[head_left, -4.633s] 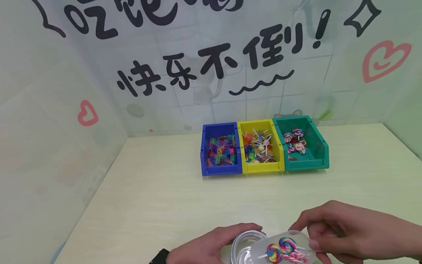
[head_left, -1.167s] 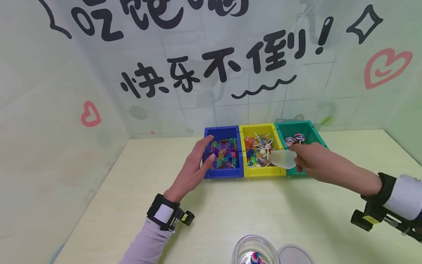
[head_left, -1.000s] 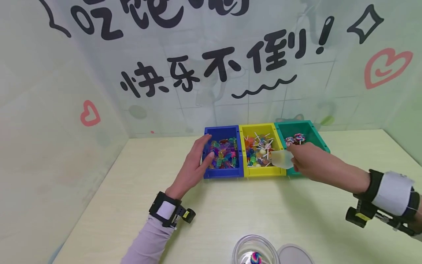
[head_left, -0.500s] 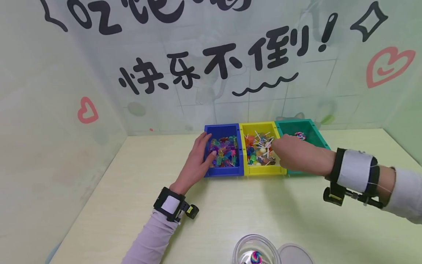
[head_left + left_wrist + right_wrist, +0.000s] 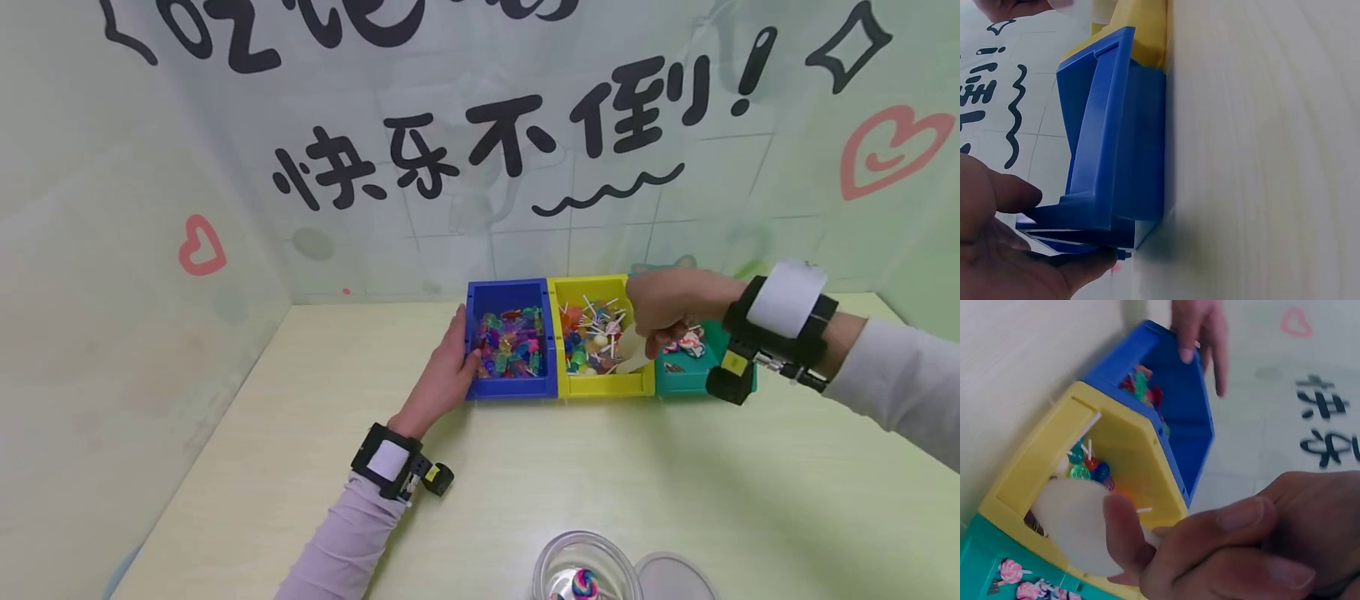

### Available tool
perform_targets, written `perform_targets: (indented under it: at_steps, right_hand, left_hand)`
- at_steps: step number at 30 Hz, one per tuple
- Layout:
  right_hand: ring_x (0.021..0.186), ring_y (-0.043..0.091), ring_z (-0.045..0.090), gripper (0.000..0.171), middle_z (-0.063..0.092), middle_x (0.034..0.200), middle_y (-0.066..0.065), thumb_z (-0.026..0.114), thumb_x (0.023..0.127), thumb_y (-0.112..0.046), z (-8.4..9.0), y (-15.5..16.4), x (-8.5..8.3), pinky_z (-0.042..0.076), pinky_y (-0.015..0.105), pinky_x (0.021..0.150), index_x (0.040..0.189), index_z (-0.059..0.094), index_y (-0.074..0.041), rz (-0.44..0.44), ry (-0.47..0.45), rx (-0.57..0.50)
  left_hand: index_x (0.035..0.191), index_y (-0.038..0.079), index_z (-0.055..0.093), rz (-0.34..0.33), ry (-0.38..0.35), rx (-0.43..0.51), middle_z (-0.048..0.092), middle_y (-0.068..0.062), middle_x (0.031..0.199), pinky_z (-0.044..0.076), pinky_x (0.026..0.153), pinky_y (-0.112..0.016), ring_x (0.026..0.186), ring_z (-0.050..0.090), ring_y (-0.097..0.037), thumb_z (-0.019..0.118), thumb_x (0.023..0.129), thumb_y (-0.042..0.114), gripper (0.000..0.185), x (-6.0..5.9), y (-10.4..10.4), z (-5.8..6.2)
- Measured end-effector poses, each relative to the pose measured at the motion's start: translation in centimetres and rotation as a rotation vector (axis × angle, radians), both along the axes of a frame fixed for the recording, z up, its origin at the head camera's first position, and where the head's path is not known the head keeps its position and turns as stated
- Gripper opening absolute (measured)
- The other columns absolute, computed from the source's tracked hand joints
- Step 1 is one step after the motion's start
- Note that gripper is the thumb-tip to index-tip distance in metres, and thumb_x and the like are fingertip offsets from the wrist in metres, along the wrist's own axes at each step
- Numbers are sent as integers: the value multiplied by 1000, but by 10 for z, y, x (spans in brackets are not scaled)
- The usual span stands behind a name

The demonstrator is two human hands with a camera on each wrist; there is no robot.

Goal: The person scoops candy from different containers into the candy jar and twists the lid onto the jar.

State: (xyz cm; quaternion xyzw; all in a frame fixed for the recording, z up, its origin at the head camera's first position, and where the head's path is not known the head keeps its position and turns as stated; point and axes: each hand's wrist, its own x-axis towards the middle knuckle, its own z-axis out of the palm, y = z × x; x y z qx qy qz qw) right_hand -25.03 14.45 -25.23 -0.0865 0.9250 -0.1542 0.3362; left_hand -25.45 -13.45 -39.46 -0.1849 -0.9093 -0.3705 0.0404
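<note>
My left hand (image 5: pixel 438 371) grips the left wall of the blue bin (image 5: pixel 513 388), thumb over the rim and fingers outside, as the left wrist view shows. My right hand (image 5: pixel 671 300) holds a translucent white scoop (image 5: pixel 1079 519) by its handle end. Its blade dips into the yellow bin (image 5: pixel 607 386), at the right side of the small lollipops and round candies (image 5: pixel 592 342). Whether the scoop carries anything is hidden. Colourful clear candies (image 5: pixel 510 342) fill the blue bin. Pink swirl lollipops (image 5: pixel 688 343) lie in the green bin (image 5: pixel 686 385), partly covered by my right arm.
The three bins stand side by side near the back wall. At the front edge of view, a clear round jar (image 5: pixel 542 562) holds a swirl lollipop (image 5: pixel 584 583). A translucent lid (image 5: pixel 675 577) lies flat to its right.
Earlier, my right hand tilted the scoop with lollipops over the jar, my left hand beside it. Both hands then reached the bins; the right has since shifted back, tipping the scoop into the yellow bin.
</note>
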Motion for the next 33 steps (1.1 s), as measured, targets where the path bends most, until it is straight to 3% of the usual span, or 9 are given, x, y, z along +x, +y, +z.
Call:
perform_targets:
  at_steps: [3, 6, 9, 11, 16, 18, 23, 26, 33]
  right_hand:
    - [45, 11, 45, 26, 64, 69, 7, 49, 87, -4, -4, 11, -9, 33, 19, 43, 109, 49, 8, -55, -85, -82]
    - [48, 12, 47, 18, 63, 71, 7, 51, 86, -6, -13, 19, -15, 35, 19, 46, 99, 52, 7, -105, -148, -174]
    - [49, 12, 45, 15, 60, 69, 6, 52, 85, -6, -22, 22, -20, 36, 19, 48, 95, 53, 5, -156, -197, -273]
    - [49, 11, 44, 18, 59, 70, 6, 51, 85, -5, -28, 22, -22, 35, 18, 48, 99, 50, 6, -204, -222, -327]
    - [47, 10, 41, 37, 58, 71, 5, 47, 89, -5, -39, 20, -19, 33, 17, 48, 123, 37, 8, -317, -205, -401]
    - [46, 10, 39, 33, 57, 70, 5, 45, 90, -5, -41, 19, -14, 31, 18, 47, 120, 42, 9, -342, -182, -415]
    - [45, 10, 38, 23, 54, 66, 4, 42, 91, -6, -48, 9, -5, 31, 19, 46, 99, 57, 10, -336, -158, -442]
    - [45, 10, 38, 23, 53, 67, 5, 41, 91, -5, -53, 2, -1, 31, 18, 46, 98, 56, 10, -373, -141, -469]
    - [54, 14, 44, 49, 53, 82, 11, 37, 92, -3, -70, -16, 11, 39, 19, 51, 133, 12, 4, -551, -183, -649]
  left_hand:
    - [143, 7, -5, 21, -44, 21, 21, -15, 146, 27, 105, -37, 129, 32, -23, 39, 94, 9, 66, 0, 1, -1]
    - [143, 7, -6, 39, -89, 29, 47, -18, 126, 45, 84, -33, 96, 56, -22, 39, 94, 9, 67, 0, 2, -3]
    - [143, 5, -4, 48, -115, 33, 57, -16, 87, 38, 55, -29, 58, 48, -17, 39, 93, 9, 66, 0, 2, -5]
    - [143, 4, -3, 46, -119, 32, 55, -15, 79, 33, 49, -27, 52, 42, -15, 39, 93, 9, 65, -1, 3, -6]
    - [143, 1, 5, 47, -95, 26, 53, -21, 117, 35, 54, -27, 67, 49, -18, 40, 91, 7, 62, -2, 3, -7]
    - [143, 2, 7, 55, -87, 32, 47, -22, 127, 37, 58, -28, 76, 52, -21, 40, 91, 6, 62, -3, 3, -6]
    - [142, 1, 8, 67, -88, 39, 44, -23, 130, 41, 65, -31, 86, 54, -23, 41, 90, 5, 61, -2, 4, -6]
    - [142, 1, 7, 59, -97, 37, 42, -23, 132, 43, 70, -33, 92, 54, -24, 40, 91, 6, 61, -2, 4, -8]
    - [143, 3, 7, 62, -88, 54, 42, -21, 133, 44, 71, -34, 91, 55, -23, 40, 91, 5, 61, -3, 5, -8]
